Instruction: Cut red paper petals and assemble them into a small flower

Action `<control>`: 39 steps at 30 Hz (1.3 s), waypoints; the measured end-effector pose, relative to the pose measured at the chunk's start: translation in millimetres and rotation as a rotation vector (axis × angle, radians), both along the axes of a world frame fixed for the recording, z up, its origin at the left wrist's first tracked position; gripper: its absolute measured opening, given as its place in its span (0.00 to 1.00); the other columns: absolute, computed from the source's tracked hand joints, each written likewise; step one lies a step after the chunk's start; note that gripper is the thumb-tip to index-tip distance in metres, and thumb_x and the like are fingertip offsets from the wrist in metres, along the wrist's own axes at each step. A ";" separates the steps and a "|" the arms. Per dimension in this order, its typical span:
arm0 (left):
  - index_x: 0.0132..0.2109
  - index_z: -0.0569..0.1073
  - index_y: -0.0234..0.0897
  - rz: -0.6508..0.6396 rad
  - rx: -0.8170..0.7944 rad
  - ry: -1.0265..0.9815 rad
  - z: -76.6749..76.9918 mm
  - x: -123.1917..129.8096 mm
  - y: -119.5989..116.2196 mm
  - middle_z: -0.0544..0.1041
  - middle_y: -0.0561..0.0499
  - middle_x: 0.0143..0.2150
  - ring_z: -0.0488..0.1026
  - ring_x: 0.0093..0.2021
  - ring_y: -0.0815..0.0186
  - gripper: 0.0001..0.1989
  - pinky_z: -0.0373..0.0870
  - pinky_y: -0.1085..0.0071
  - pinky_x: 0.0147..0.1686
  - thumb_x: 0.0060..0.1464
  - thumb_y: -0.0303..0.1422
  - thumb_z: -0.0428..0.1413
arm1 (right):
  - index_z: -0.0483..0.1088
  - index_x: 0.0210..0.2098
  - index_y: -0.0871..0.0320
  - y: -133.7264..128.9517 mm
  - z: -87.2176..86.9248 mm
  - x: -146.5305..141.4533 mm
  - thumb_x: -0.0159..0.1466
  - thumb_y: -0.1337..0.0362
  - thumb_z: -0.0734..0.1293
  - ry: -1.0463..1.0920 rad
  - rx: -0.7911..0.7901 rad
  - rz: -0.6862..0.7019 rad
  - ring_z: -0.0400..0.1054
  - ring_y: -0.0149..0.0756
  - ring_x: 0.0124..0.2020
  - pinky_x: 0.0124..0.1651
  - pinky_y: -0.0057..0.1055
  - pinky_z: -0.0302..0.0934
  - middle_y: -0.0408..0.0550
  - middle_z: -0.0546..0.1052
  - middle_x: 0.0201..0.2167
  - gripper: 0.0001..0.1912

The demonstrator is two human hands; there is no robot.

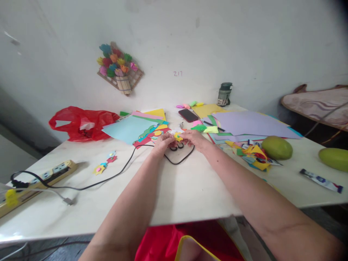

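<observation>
Between my two hands is a small yellow paper flower (178, 137), pinched near the middle of the white table. My left hand (163, 143) holds its left side with fingers bent together. From the right, my right hand (194, 140) grips the other side with thumb and fingertips. Black scissor handles (176, 147) show just below the fingers, and a black cable (176, 164) loops around under them. Colourful cut paper pieces (152, 135) lie directly behind my left hand. A green clay packet (199, 128) rests behind my right hand.
At left are a red plastic bag (81, 123), a power strip (58, 170) and small paper flowers (99, 169). A phone (188, 115), purple paper sheets (244, 123) and a bottle (224, 94) stand or lie behind. Paper scraps (255, 156), green fruit (277, 147) and a tube (321, 180) are right.
</observation>
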State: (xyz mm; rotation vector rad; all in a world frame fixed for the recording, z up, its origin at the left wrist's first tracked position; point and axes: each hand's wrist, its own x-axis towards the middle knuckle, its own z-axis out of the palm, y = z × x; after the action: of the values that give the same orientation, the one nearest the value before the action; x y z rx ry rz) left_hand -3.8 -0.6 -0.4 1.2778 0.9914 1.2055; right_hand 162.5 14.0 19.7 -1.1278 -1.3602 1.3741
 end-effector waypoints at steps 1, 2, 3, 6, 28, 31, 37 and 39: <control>0.29 0.67 0.35 -0.001 0.000 0.006 0.3 0.4 -0.3 0.75 0.50 0.25 0.72 0.23 0.68 0.14 0.70 0.70 0.30 0.39 0.38 0.61 | 0.71 0.21 0.62 0.0 -0.4 -0.7 0.51 0.65 0.73 -0.021 0.019 0.002 0.61 0.25 0.16 0.15 0.21 0.48 0.45 0.74 0.17 0.08; 0.29 0.67 0.35 -0.002 0.000 0.014 0.7 0.9 -0.6 0.75 0.50 0.24 0.72 0.23 0.68 0.13 0.70 0.70 0.30 0.39 0.38 0.61 | 0.70 0.20 0.62 0.0 -0.8 -1.4 0.50 0.65 0.74 -0.040 0.038 0.004 0.61 0.25 0.16 0.15 0.21 0.48 0.44 0.74 0.16 0.10; 0.29 0.67 0.35 0.000 0.000 0.023 1.0 1.3 -0.8 0.75 0.50 0.24 0.72 0.23 0.69 0.13 0.70 0.71 0.29 0.39 0.37 0.61 | 0.69 0.19 0.62 0.0 -1.2 -2.1 0.49 0.65 0.75 -0.055 0.056 0.003 0.61 0.25 0.17 0.16 0.21 0.48 0.43 0.73 0.16 0.11; 0.28 0.68 0.35 0.006 0.002 0.043 2.0 2.2 -1.4 0.74 0.51 0.23 0.71 0.22 0.69 0.12 0.69 0.72 0.28 0.38 0.37 0.61 | 0.68 0.17 0.61 0.1 -2.4 -4.0 0.47 0.63 0.76 -0.084 0.091 -0.021 0.60 0.24 0.16 0.16 0.21 0.47 0.42 0.71 0.15 0.14; 0.28 0.68 0.35 0.037 -0.001 0.032 2.1 2.6 -0.9 0.74 0.51 0.23 0.70 0.21 0.69 0.13 0.69 0.72 0.27 0.38 0.37 0.61 | 0.70 0.21 0.61 1.1 -2.6 -1.3 0.54 0.58 0.74 -0.038 0.047 0.052 0.63 0.25 0.17 0.14 0.19 0.49 0.44 0.73 0.18 0.15; 0.28 0.68 0.35 0.033 0.006 0.035 2.3 2.5 -1.2 0.74 0.51 0.22 0.70 0.21 0.70 0.13 0.69 0.72 0.27 0.38 0.37 0.61 | 0.71 0.23 0.61 0.2 -1.1 0.6 0.55 0.53 0.73 0.010 0.024 0.074 0.64 0.26 0.18 0.14 0.20 0.49 0.45 0.73 0.19 0.17; 0.27 0.68 0.34 0.013 0.017 0.055 0.6 3.0 0.6 0.73 0.50 0.22 0.70 0.21 0.69 0.12 0.68 0.72 0.26 0.38 0.37 0.61 | 0.69 0.20 0.61 1.5 -3.4 -2.8 0.49 0.58 0.76 -0.059 0.077 -0.004 0.63 0.25 0.18 0.15 0.20 0.49 0.41 0.71 0.17 0.15; 0.27 0.69 0.34 0.004 0.023 0.068 -0.6 2.9 1.7 0.73 0.50 0.21 0.70 0.22 0.69 0.11 0.68 0.72 0.26 0.38 0.37 0.61 | 0.69 0.19 0.60 2.7 -5.1 -3.8 0.48 0.59 0.76 -0.066 0.093 -0.017 0.63 0.25 0.18 0.15 0.20 0.49 0.41 0.70 0.16 0.15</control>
State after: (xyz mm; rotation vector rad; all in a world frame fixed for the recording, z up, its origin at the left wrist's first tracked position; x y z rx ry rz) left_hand -0.9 1.1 -1.0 1.3430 1.0322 1.1867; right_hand 158.8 16.8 14.5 -1.1289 -1.4431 1.2586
